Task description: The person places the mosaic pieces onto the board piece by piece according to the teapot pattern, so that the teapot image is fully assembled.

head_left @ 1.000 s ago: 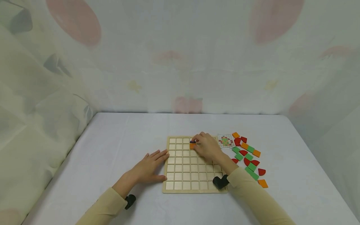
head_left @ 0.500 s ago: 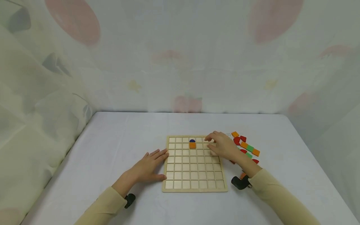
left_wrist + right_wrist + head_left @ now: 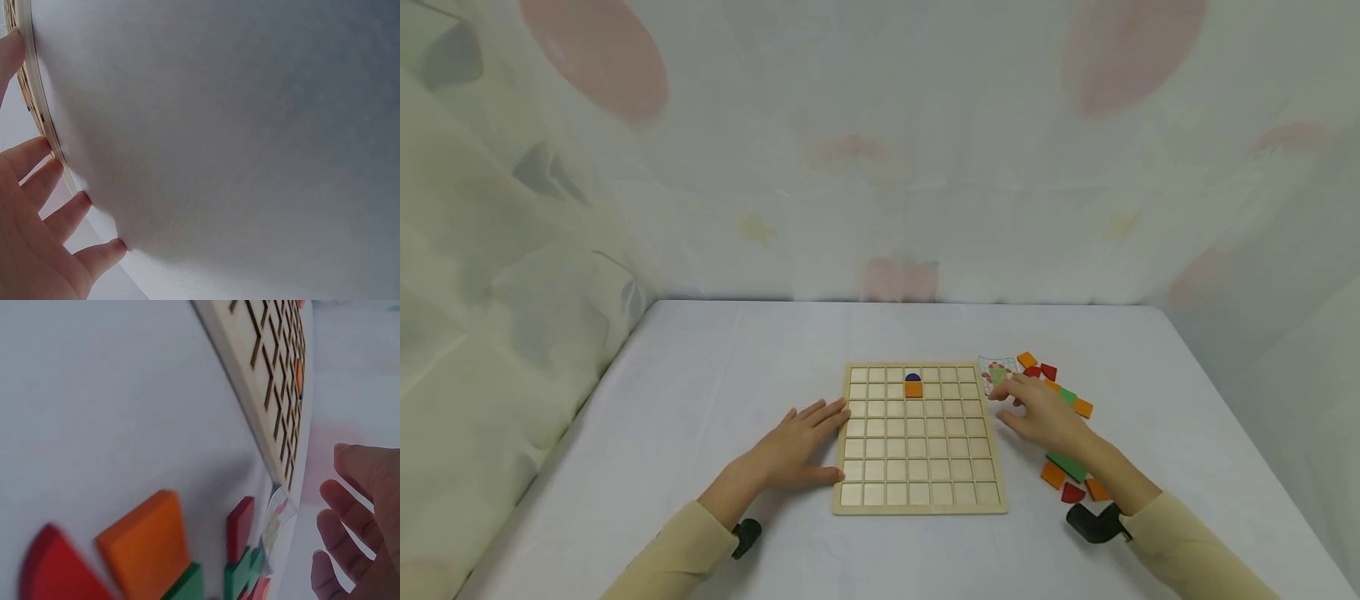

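Your board lies flat on the tabletop, its sides running near to far; foreshortening leaves you unable to tell a long axis. In the middle column, the blue half-disc sits in the far row, curve pointing away from you, flat side toward the orange square just nearer. Your left hand spreads its fingers, tips touching the board's left edge. Your right hand has its grip parted, thumb clear of loosely bent fingers, holding nothing, beside the card and the loose tiles.
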Tool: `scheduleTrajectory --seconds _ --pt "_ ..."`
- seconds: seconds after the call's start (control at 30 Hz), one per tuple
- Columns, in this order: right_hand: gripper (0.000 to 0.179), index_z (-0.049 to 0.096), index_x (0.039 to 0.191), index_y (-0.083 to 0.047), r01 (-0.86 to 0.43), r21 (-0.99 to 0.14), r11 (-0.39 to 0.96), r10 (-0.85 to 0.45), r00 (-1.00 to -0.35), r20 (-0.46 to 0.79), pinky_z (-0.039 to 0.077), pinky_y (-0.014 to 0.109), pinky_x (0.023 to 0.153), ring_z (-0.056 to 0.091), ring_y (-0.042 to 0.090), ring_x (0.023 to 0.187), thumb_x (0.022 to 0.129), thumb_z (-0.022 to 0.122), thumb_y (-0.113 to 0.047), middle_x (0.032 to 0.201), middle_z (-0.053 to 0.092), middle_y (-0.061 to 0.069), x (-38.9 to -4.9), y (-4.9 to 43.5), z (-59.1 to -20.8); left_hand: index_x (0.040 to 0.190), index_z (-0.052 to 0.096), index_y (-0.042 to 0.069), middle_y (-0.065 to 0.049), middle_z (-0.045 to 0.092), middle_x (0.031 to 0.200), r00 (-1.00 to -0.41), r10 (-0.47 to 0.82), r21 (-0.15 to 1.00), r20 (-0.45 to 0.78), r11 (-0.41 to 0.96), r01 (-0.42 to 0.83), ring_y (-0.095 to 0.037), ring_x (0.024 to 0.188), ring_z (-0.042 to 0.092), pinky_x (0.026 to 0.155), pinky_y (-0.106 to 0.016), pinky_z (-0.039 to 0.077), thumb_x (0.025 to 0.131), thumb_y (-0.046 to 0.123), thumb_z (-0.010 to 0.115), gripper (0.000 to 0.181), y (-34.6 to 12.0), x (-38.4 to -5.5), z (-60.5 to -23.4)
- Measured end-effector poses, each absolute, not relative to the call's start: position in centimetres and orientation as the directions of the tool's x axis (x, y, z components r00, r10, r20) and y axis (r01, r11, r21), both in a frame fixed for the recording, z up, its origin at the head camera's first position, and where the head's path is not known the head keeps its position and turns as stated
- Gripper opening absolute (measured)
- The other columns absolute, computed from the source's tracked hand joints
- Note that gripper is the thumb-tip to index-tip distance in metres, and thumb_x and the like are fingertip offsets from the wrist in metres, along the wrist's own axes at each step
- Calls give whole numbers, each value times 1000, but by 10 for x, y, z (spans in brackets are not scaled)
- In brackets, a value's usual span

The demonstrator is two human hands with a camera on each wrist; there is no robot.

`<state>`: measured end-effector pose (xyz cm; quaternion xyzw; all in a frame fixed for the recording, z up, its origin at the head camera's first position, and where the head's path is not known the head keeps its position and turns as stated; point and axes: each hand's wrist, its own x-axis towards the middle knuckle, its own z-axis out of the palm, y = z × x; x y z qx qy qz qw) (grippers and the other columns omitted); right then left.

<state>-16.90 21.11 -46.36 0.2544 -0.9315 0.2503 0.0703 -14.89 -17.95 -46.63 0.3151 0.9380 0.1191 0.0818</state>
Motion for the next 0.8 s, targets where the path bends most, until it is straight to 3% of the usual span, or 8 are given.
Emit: scheduleTrajectory --seconds 0.3,0.8 --pt "23 65 99 -12 -455 -418 786 -391 -890 233 48 29 71 54 13 81 78 72 -16 97 64 -2 -155 229 -477 144 32 11 -6 25 152 -788 610 264 -78 775 574 -35 136 25 100 -66 24 79 50 65 83 -179 -149 -467" --pt "22 65 94 -16 -361 -401 842 -310 -932 188 43 21 60 45 8 74 75 75 -22 90 58 -5 -146 237 -489 145 31 12 -5 25 152 -784 617 259 -64 770 584 -35 136 26 100 -65 24 79 51 65 84 -181 -150 -468"
